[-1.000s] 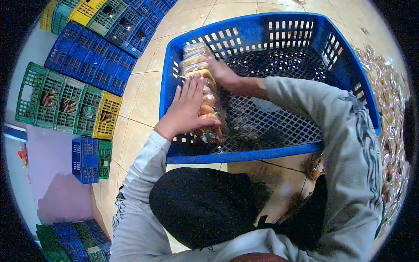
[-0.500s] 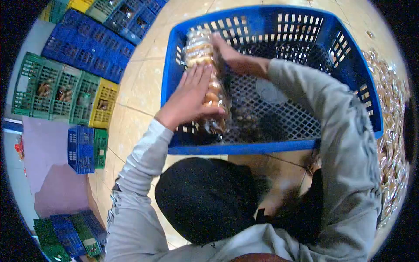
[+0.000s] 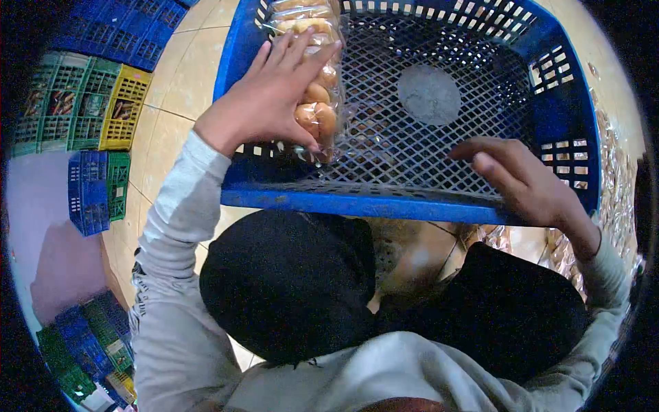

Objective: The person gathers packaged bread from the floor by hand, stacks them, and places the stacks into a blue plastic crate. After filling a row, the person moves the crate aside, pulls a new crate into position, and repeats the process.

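Note:
A blue crate (image 3: 384,203) with a mesh bottom lies before me. Along its left side sits a row of clear-wrapped bread rolls (image 3: 317,118). My left hand (image 3: 273,95) rests over this row, its fingers spread and its thumb near the lower end. Over the lower right part of the crate is my right hand (image 3: 518,175), apart from the rolls, with bent fingers that are not closed and nothing between them. The far end of the row is cut off by the frame's top edge.
Stacked blue, green and yellow crates (image 3: 125,110) stand at the left, with more crates (image 3: 93,343) at the lower left. Many wrapped packs (image 3: 614,185) lie on the floor along the right. My knees (image 3: 288,288) are close to the crate's near rim.
My right hand has left the far part of the rolls and moved right and nearer to me. My left hand stays over the rolls. The view has shifted, with the crate higher in it.

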A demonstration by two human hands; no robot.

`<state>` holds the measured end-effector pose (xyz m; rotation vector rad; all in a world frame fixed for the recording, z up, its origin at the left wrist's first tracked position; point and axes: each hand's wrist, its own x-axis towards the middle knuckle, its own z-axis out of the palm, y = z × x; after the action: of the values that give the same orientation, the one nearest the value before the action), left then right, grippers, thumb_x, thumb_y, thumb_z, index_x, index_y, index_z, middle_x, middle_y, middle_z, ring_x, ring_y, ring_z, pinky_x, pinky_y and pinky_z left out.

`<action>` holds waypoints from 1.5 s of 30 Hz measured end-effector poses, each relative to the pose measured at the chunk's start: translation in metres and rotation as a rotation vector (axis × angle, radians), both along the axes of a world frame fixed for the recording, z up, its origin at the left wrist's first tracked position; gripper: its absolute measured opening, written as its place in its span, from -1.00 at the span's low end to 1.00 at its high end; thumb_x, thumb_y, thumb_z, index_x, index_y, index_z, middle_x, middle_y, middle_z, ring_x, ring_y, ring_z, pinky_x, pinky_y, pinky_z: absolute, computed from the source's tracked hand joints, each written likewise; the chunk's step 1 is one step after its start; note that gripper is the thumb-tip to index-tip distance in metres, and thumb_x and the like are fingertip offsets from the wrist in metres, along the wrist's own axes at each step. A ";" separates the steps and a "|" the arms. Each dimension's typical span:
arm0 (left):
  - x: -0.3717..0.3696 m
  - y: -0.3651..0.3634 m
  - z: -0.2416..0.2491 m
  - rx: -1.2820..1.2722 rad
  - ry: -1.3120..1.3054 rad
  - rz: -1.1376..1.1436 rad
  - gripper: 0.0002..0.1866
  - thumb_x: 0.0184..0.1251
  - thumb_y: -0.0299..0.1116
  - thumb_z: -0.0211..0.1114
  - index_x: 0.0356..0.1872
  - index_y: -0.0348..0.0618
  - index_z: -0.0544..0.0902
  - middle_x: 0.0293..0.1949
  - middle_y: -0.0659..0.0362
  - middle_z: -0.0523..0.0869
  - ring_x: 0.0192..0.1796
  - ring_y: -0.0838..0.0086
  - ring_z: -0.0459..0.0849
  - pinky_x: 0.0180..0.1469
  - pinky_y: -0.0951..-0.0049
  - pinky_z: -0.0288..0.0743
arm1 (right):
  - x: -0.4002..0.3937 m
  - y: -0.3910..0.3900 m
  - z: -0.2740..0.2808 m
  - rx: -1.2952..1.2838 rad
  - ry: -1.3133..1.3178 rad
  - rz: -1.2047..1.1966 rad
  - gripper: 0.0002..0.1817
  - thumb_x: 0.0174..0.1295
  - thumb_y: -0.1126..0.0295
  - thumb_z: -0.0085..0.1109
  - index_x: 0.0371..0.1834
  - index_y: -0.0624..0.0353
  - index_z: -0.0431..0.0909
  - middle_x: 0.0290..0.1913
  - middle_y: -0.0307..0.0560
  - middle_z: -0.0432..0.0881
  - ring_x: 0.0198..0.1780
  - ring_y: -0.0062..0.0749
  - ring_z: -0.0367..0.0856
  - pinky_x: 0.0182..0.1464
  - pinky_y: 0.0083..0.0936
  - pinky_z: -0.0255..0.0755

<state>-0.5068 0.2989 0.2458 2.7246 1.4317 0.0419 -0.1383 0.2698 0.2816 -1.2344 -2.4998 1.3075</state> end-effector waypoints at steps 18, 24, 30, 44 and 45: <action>0.007 0.002 0.004 0.015 0.097 -0.054 0.12 -0.04 0.21 0.46 0.59 0.38 0.08 0.62 -0.04 -0.04 0.63 -0.16 -0.13 0.49 -0.41 -0.22 | 0.000 -0.008 0.007 0.387 -0.031 0.158 -0.48 0.33 0.07 0.05 0.08 0.35 0.56 -0.01 0.20 0.63 0.01 0.06 0.56 0.08 -0.20 0.35; 0.007 0.001 0.008 -0.073 0.028 -0.022 0.07 -0.02 0.11 0.45 0.58 0.43 0.09 0.63 -0.04 -0.06 0.63 -0.13 -0.14 0.48 -0.43 -0.21 | -0.003 -0.005 0.013 0.398 -0.115 0.195 -0.52 0.36 0.11 0.08 0.05 0.36 0.56 -0.04 0.20 0.64 -0.02 0.05 0.58 0.07 -0.20 0.35; 0.005 0.003 0.003 -0.053 0.062 -0.022 0.15 -0.08 0.08 0.53 0.59 0.35 0.07 0.63 0.00 -0.05 0.64 -0.09 -0.15 0.48 -0.44 -0.21 | 0.002 -0.009 0.000 0.523 -0.029 0.159 -0.54 0.38 0.11 0.09 0.02 0.37 0.56 -0.08 0.20 0.66 0.01 0.10 0.61 0.09 -0.17 0.43; -0.005 0.016 -0.002 -0.051 0.011 -0.234 0.04 0.11 0.10 0.40 0.58 -0.07 0.13 0.60 0.05 0.12 0.65 0.09 -0.06 0.61 0.11 -0.18 | 0.149 -0.037 -0.011 0.898 0.601 -1.116 -0.53 0.47 0.08 0.02 0.22 0.22 0.51 0.20 0.00 0.58 0.28 -0.22 0.53 0.31 -0.29 0.35; -0.007 0.016 -0.004 -0.042 -0.002 -0.235 0.03 0.14 0.07 0.39 0.58 -0.12 0.12 0.60 0.04 0.12 0.66 0.11 -0.09 0.62 0.12 -0.21 | 0.179 -0.049 -0.028 1.080 0.503 -1.074 -0.60 0.46 0.15 0.07 0.14 0.25 0.54 0.04 -0.03 0.63 0.19 -0.26 0.59 0.22 -0.32 0.44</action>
<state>-0.5137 0.3150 0.2414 2.8351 1.0898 0.0020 0.0407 0.2208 0.2532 -1.2930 -1.3195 -0.0521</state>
